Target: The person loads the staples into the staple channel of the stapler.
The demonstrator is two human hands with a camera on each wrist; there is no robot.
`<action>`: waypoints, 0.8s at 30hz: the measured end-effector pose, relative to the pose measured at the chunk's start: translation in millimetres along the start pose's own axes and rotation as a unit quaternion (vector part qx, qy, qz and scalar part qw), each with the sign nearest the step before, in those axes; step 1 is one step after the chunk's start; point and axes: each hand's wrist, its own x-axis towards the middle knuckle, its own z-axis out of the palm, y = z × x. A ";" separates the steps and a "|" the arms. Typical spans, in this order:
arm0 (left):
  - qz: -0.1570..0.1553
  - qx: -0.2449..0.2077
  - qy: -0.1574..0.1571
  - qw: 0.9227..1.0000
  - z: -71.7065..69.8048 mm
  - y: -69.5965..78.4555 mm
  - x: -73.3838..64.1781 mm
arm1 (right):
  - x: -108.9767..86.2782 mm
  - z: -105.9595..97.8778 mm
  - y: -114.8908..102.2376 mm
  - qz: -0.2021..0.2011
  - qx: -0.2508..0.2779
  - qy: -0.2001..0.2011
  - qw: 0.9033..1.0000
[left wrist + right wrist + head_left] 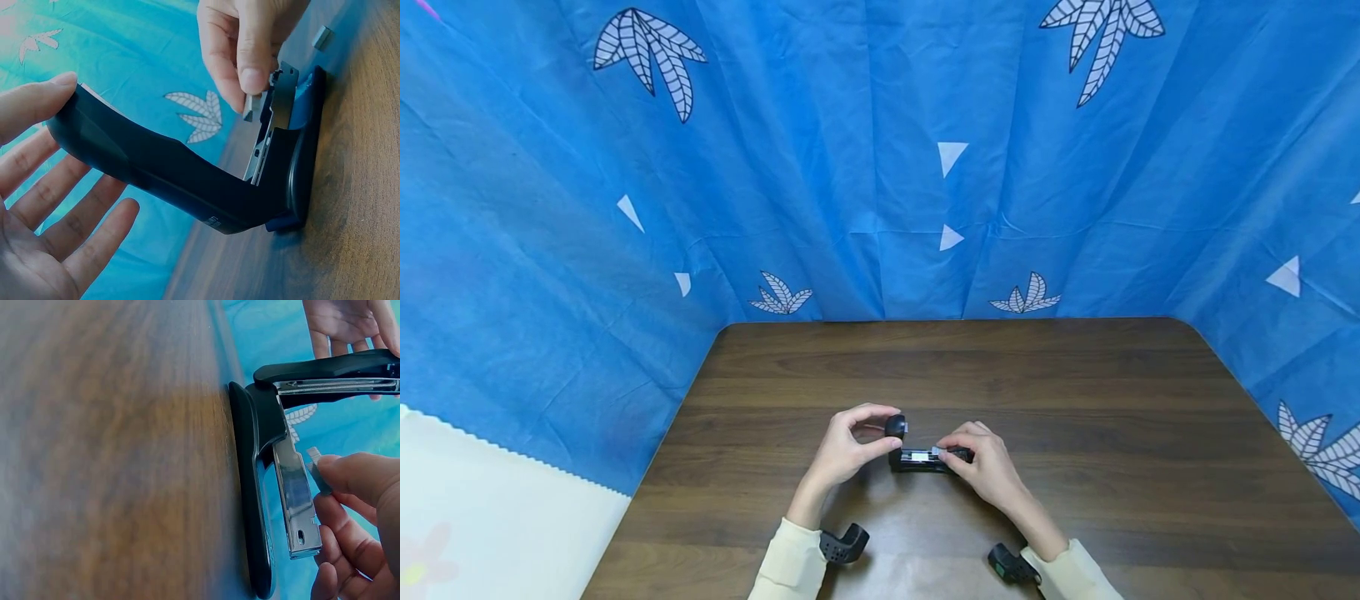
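Note:
A black stapler (925,467) stands on the table, its top cover (144,153) swung up from the metal staple channel (294,494). My left hand (842,450) pinches the raised end of that cover, thumb on one side and fingers on the other. Between thumb and fingertips, my right hand (990,468) holds a short grey strip of staples (317,470) just beside the channel. Whether the strip touches the channel, I cannot tell. The fingers of the right hand partly cover the strip in the left wrist view.
Another small staple strip (322,37) lies on the wooden table (1075,400) beyond the stapler. A blue curtain (910,108) with leaf prints hangs along the table's back and sides. Black wrist cameras (845,544) sit at both cuffs.

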 end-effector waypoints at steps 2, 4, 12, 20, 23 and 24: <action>0.000 0.000 0.000 1.000 0.1 0.1 0.1 | 0.2 0.1 -0.4 0.002 -0.003 -0.007 1.000; -0.001 0.001 0.001 1.000 0.3 0.1 0.1 | 0.2 0.4 -0.4 0.002 -0.005 -0.011 1.000; -0.005 0.004 0.002 1.000 1.2 -0.9 0.6 | -0.3 2.0 0.9 -0.006 -0.010 -0.016 1.000; -0.007 0.003 0.004 1.000 1.9 -0.9 1.1 | -0.5 2.1 0.5 -0.001 -0.012 -0.023 1.000; -0.005 0.002 0.003 1.000 2.3 -1.0 1.0 | -0.4 2.0 0.3 -0.003 -0.010 -0.025 1.000; -0.005 0.002 0.003 1.000 2.5 -0.8 1.0 | -0.4 2.2 0.3 -0.006 -0.010 -0.024 1.000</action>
